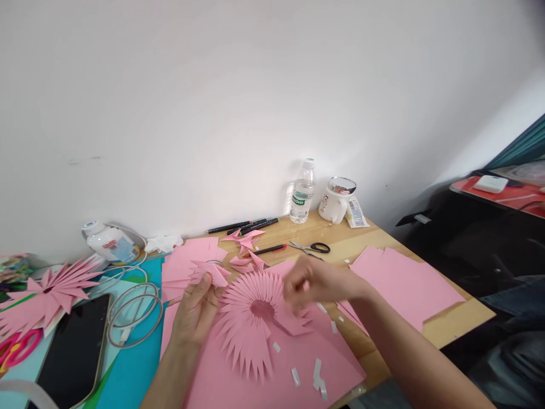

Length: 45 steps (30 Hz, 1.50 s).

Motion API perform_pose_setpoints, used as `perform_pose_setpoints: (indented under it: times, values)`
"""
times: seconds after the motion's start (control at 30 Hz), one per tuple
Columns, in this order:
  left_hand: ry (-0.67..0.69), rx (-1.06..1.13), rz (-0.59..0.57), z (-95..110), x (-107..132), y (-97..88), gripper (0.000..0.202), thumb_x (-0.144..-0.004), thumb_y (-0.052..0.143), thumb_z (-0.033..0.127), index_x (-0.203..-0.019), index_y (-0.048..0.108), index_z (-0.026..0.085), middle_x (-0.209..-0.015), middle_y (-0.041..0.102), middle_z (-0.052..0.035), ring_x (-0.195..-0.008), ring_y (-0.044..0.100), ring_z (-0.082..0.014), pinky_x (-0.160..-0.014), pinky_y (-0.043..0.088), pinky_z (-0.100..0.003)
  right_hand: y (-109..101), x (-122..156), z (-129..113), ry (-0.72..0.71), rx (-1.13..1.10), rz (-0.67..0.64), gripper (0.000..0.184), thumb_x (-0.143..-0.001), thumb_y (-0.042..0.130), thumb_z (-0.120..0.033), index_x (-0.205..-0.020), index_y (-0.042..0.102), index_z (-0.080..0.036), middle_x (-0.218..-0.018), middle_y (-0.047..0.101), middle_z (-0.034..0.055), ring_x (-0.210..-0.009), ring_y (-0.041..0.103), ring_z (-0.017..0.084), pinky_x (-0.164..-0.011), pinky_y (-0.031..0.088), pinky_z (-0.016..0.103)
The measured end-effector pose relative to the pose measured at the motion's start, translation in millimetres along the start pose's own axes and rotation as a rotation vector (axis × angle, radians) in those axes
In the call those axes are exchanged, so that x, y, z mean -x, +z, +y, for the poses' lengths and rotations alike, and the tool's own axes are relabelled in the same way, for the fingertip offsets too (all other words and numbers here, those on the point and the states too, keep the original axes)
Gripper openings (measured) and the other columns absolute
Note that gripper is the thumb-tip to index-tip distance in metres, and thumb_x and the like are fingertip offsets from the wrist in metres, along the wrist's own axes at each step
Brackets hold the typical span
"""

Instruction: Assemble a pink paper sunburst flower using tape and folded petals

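While the left hand (196, 312) pinches: folded pink paper (216, 272);
right hand (318, 279): kinda blurry, by pink fan (244, 324); can't tell its grip

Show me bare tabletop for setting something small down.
Bare table shows between the black scissors, mug and right pink sheets, plus a strip between those sheets and its right corner. Crowded: the left side, with phone and white bottle, and the middle, with left hand, right hand and paper fan.

Left hand (198, 309): pinches folded pink paper (216, 274) | right hand (307, 282): blurred, apparently above paper fan (243, 318)
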<state>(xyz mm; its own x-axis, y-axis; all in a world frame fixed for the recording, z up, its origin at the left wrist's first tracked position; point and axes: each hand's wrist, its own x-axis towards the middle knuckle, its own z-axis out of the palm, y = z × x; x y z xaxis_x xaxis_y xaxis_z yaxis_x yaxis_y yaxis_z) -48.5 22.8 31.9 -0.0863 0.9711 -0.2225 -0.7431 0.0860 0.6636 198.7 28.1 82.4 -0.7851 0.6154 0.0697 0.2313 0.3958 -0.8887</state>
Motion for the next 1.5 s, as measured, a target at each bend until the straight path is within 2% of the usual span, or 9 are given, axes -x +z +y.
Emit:
perform_pose_setpoints:
  times: [0.07, 0.17, 0.37, 0.6, 0.73, 0.8, 1.03, 1.23, 1.5]
  values:
    - [0.009, -0.009, -0.035, 0, 0, 0.9, 0.027, -0.045, 0.088, 0.014, -0.066, 0.071, 0.013, -0.069, 0.073, -0.0025, -0.064, 0.067, -0.0137, -0.057, 0.059, -0.020, 0, -27, 20, 0.201, 0.276, 0.378, 0.014, -0.080, 0.060, -0.023, -0.070, 0.067, -0.016, -0.071, 0.070, 0.0022, -0.064, 0.062, 0.013, -0.056, 0.043, 0.021]
    - [0.020, -0.036, -0.084, 0, 1, 0.0, 0.023, -0.048, 0.087, 0.016, -0.062, 0.070, 0.013, -0.068, 0.072, -0.0025, -0.064, 0.067, -0.0133, -0.059, 0.059, -0.020, 4, -62, 42, 0.501, 0.468, 0.449, 0.014, -0.075, 0.063, -0.023, -0.065, 0.066, -0.015, -0.066, 0.067, 0.0037, -0.062, 0.058, 0.014, -0.053, 0.035, 0.022]
    - [0.016, -0.057, -0.091, -3, -1, -4.3, 0.017, -0.054, 0.084, 0.017, -0.064, 0.071, 0.013, -0.067, 0.072, -0.0026, -0.063, 0.067, -0.0130, -0.064, 0.059, -0.022, 16, -84, 64, 0.522, 0.382, 0.469, 0.016, -0.059, 0.074, -0.023, -0.053, 0.061, -0.014, -0.052, 0.059, 0.0013, -0.053, 0.053, 0.014, -0.050, 0.031, 0.023]
    - [0.024, -0.106, -0.050, -7, 0, -1.4, 0.023, -0.047, 0.087, 0.017, -0.063, 0.071, 0.012, -0.064, 0.072, -0.0011, -0.058, 0.066, -0.0118, -0.057, 0.058, -0.020, 14, -69, 77, 0.313, 0.041, 0.661, 0.022, -0.076, 0.059, -0.029, -0.092, 0.060, -0.015, -0.079, 0.064, 0.0041, -0.069, 0.060, 0.013, -0.060, 0.046, 0.023]
    - [0.030, -0.167, -0.035, -8, 2, 1.2, 0.025, -0.044, 0.088, 0.018, -0.060, 0.070, 0.013, -0.061, 0.070, 0.0002, -0.054, 0.063, -0.0104, -0.056, 0.058, -0.021, 17, -54, 67, 0.043, -0.547, 0.588, 0.018, -0.076, 0.063, -0.035, -0.079, 0.059, -0.017, -0.073, 0.062, 0.0008, -0.065, 0.058, 0.011, -0.061, 0.046, 0.023]
    - [0.025, -0.211, -0.021, -9, 3, 1.4, 0.024, -0.045, 0.087, 0.020, -0.060, 0.070, 0.013, -0.060, 0.069, 0.0000, -0.055, 0.062, -0.0109, -0.055, 0.058, -0.021, 19, -49, 65, 0.010, -0.711, 0.548, 0.020, -0.072, 0.070, -0.034, -0.073, 0.060, -0.017, -0.069, 0.062, -0.0004, -0.057, 0.053, 0.008, -0.055, 0.042, 0.020]
    - [0.013, -0.266, 0.039, -9, 5, 5.0, 0.024, -0.042, 0.087, 0.018, -0.058, 0.070, 0.013, -0.060, 0.068, 0.0000, -0.057, 0.061, -0.0106, -0.053, 0.054, -0.019, 29, -48, 67, 0.029, -0.974, 0.506, 0.030, -0.056, 0.083, -0.026, -0.068, 0.058, -0.016, -0.066, 0.061, -0.0037, -0.046, 0.041, 0.003, -0.043, 0.028, 0.017]
    - [-0.044, -0.305, 0.055, -11, 7, 10.1, 0.024, -0.041, 0.087, 0.016, -0.055, 0.068, 0.012, -0.056, 0.066, -0.0002, -0.054, 0.060, -0.0095, -0.055, 0.053, -0.018, 40, -51, 68, 0.102, -1.073, 0.518, 0.033, -0.050, 0.086, -0.026, -0.067, 0.060, -0.015, -0.056, 0.058, -0.0060, -0.046, 0.045, 0.003, -0.047, 0.034, 0.017]
    - [-0.029, -0.300, 0.065, -13, 4, 4.4, 0.025, -0.043, 0.087, 0.019, -0.060, 0.070, 0.013, -0.062, 0.068, -0.0004, -0.059, 0.061, -0.0108, -0.058, 0.055, -0.022, 42, -51, 65, 0.123, -1.232, 0.446, 0.035, -0.056, 0.084, -0.021, -0.086, 0.065, -0.018, -0.076, 0.061, -0.0028, -0.063, 0.053, 0.005, -0.060, 0.043, 0.017]
